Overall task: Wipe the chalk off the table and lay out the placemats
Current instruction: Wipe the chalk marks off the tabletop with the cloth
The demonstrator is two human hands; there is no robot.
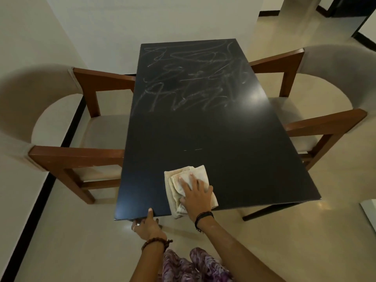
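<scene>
Wiping in progress, head view, the only 1 supplied.

Item 1: right hand (195,197), fingers straight and spread flat across a folded cream cloth (190,190), pressing it onto the tabletop near the near edge, a little left of its middle. The flat palm likely serves to keep the whole cloth in contact with the surface.

Item 2: left hand (147,222), at the near left corner of the table (234,139). The thumb lies on top of the edge; the fingers curl underneath and are mostly hidden. My guess is that it steadies the table against the push of the wiping.

Item 3: chalk scribbles (189,78), pale loops and lines over the far half of the tabletop, well apart from the cloth. The near half looks dark, apart from 2 faint short dashes near the middle. Wiping appears roughly half done.

Item 4: placemats, none in view; where they are I cannot tell.

Surface: dark, smooth, slightly glossy, with a light glare toward the right edge.

Room: 2 wooden armchairs with pale curved backs, the left chair (61,123) and the right chair (325,94), drawn up to the long edges. Pale tiled floor (81,241), light walls, dark skirting. Patterned purple trousers show at the bottom.
</scene>
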